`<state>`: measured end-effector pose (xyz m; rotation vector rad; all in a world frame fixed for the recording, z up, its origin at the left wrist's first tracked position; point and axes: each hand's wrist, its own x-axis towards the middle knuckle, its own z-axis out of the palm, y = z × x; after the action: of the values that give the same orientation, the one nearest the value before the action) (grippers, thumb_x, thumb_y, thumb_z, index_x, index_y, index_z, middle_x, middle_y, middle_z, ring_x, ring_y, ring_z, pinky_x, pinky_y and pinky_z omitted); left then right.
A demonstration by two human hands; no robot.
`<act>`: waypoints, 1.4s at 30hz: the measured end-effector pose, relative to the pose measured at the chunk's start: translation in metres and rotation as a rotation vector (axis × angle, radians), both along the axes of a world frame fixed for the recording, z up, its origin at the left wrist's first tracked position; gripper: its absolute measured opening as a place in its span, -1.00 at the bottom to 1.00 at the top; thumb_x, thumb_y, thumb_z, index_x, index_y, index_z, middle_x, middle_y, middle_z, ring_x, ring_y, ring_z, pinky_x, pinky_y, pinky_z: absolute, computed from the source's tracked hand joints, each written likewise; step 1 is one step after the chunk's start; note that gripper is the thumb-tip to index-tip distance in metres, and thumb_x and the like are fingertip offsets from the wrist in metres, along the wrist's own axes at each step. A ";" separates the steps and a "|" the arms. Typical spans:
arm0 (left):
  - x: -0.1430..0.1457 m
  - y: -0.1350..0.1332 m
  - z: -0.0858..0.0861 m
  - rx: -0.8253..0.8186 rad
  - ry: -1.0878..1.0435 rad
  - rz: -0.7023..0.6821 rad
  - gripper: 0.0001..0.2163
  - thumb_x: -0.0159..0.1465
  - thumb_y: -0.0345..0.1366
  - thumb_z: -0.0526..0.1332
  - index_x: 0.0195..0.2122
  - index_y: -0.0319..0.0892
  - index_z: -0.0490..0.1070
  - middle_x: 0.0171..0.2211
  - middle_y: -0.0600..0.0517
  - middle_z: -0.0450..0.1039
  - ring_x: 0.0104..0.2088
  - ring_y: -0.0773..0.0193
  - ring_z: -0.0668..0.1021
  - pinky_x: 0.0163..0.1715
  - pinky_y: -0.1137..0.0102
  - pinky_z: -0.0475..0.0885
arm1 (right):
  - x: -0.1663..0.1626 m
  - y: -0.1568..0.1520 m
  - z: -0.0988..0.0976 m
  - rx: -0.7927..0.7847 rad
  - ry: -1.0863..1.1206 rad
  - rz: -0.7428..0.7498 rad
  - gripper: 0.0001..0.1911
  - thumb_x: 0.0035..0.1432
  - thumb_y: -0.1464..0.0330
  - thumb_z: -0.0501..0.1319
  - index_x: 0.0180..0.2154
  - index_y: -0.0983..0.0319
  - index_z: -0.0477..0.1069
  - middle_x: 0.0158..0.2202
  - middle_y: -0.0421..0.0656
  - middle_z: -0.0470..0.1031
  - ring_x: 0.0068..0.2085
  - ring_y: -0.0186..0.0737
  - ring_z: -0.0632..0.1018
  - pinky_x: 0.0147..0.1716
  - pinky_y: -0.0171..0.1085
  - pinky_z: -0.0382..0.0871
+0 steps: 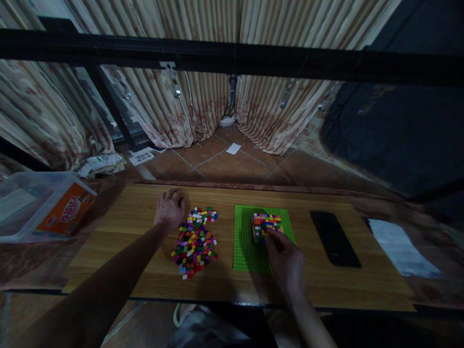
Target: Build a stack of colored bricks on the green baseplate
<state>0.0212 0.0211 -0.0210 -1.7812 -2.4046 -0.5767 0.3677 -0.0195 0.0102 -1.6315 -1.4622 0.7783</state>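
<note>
My right hand (286, 260) is over a green studded baseplate (243, 256), its thumb and fingers pinched together at the near edge of a small block built of many-coloured toy bricks (267, 221). Whatever the fingertips hold is too small to make out. On the wooden table my left hand (171, 209) rests with curled fingers, and no object shows in it. Just right of it and nearer to me spreads a loose pile of tiny coloured bricks (195, 241).
A black phone (335, 239) lies on the table (217, 285), right of the baseplate. Beyond the right end is a white paper (400, 249). A clear plastic bin (21, 227) with an orange label stands at the left. Curtains (203, 106) hang behind a dark horizontal bar (232, 57).
</note>
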 end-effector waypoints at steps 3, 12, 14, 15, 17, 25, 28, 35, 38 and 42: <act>0.000 0.000 0.000 -0.011 0.010 -0.002 -0.64 0.28 -0.24 0.00 0.03 -0.21 0.37 0.09 -0.17 0.37 0.07 -0.06 0.37 0.09 0.05 0.28 | -0.002 0.001 0.000 0.003 0.016 -0.022 -0.61 0.11 0.13 0.20 -0.16 0.24 0.57 -0.19 -0.01 0.64 -0.20 0.00 0.64 -0.18 -0.08 0.47; -0.001 0.000 -0.002 0.015 0.000 -0.013 -0.66 0.28 -0.25 0.01 0.02 -0.20 0.38 0.09 -0.16 0.37 0.07 -0.05 0.36 0.10 0.06 0.26 | -0.002 0.006 0.000 -0.014 0.078 -0.043 -0.64 0.06 0.19 0.25 -0.17 0.26 0.55 -0.31 -0.02 0.65 -0.30 -0.04 0.64 -0.30 -0.16 0.46; 0.000 0.000 -0.001 0.017 -0.005 -0.013 -0.67 0.27 -0.26 0.02 0.01 -0.18 0.38 0.08 -0.14 0.38 0.07 -0.05 0.37 0.10 0.06 0.27 | -0.002 0.008 0.001 -0.020 0.067 -0.044 -0.63 0.04 0.18 0.25 -0.16 0.26 0.55 -0.35 -0.03 0.64 -0.34 -0.06 0.63 -0.34 -0.18 0.45; 0.000 0.000 0.000 0.015 -0.004 -0.012 -0.67 0.27 -0.26 0.02 0.01 -0.18 0.38 0.08 -0.14 0.38 0.07 -0.05 0.37 0.10 0.05 0.27 | -0.002 0.008 0.001 -0.022 0.063 -0.042 -0.63 0.04 0.18 0.25 -0.16 0.26 0.54 -0.36 -0.03 0.64 -0.35 -0.06 0.63 -0.36 -0.18 0.44; 0.001 -0.001 0.001 0.007 0.002 -0.010 -0.66 0.28 -0.25 0.01 0.01 -0.20 0.38 0.08 -0.15 0.38 0.07 -0.05 0.37 0.09 0.06 0.28 | -0.002 0.010 0.002 -0.025 0.043 -0.041 -0.62 0.04 0.19 0.24 -0.16 0.27 0.54 -0.38 -0.04 0.63 -0.37 -0.06 0.62 -0.39 -0.20 0.43; -0.005 0.001 0.000 0.038 -0.037 -0.059 -0.66 0.29 -0.23 -0.03 -0.03 -0.23 0.39 0.05 -0.19 0.39 0.08 -0.01 0.39 0.13 0.05 0.27 | -0.007 0.014 0.002 0.018 0.043 -0.015 -0.62 0.05 0.16 0.22 -0.16 0.27 0.54 -0.37 -0.04 0.64 -0.38 -0.07 0.62 -0.36 -0.17 0.44; -0.009 -0.004 0.002 0.108 -0.166 -0.085 -0.66 0.31 -0.19 -0.06 -0.04 -0.20 0.38 0.02 -0.17 0.42 0.08 0.04 0.41 0.17 0.08 0.28 | -0.001 0.012 0.003 0.047 0.160 -0.005 -0.61 0.05 0.14 0.24 -0.19 0.28 0.54 -0.32 0.00 0.64 -0.32 -0.04 0.64 -0.32 -0.15 0.47; 0.036 -0.097 -0.009 0.211 -0.379 0.019 -0.58 0.37 -0.10 -0.10 0.16 -0.15 0.25 0.18 -0.19 0.28 0.23 0.03 0.31 0.23 0.03 0.24 | 0.030 -0.006 -0.008 0.034 0.202 -0.087 -0.61 0.05 0.10 0.26 -0.21 0.26 0.55 -0.23 0.01 0.64 -0.21 0.01 0.63 -0.22 -0.09 0.47; 0.071 -0.131 -0.016 0.217 -0.317 0.072 -0.54 0.36 -0.09 -0.05 0.24 -0.11 0.15 0.25 -0.20 0.17 0.30 -0.03 0.21 0.24 -0.04 0.22 | 0.029 -0.013 -0.013 0.036 0.231 -0.063 -0.62 0.05 0.10 0.26 -0.23 0.25 0.55 -0.22 0.00 0.64 -0.19 0.01 0.63 -0.18 -0.07 0.48; 0.099 -0.131 -0.014 0.201 -0.243 0.102 -0.48 0.34 -0.08 0.01 0.28 -0.15 0.10 0.29 -0.25 0.11 0.32 -0.12 0.16 0.22 -0.10 0.19 | 0.018 -0.017 -0.010 0.052 0.257 -0.018 -0.66 0.05 0.12 0.26 -0.27 0.23 0.57 -0.23 -0.02 0.64 -0.18 0.00 0.63 -0.15 -0.06 0.48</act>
<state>0.1199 -0.1098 -0.0348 -1.5782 -2.4637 -1.0357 0.3854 -0.0370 -0.0002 -1.4441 -1.2733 0.8966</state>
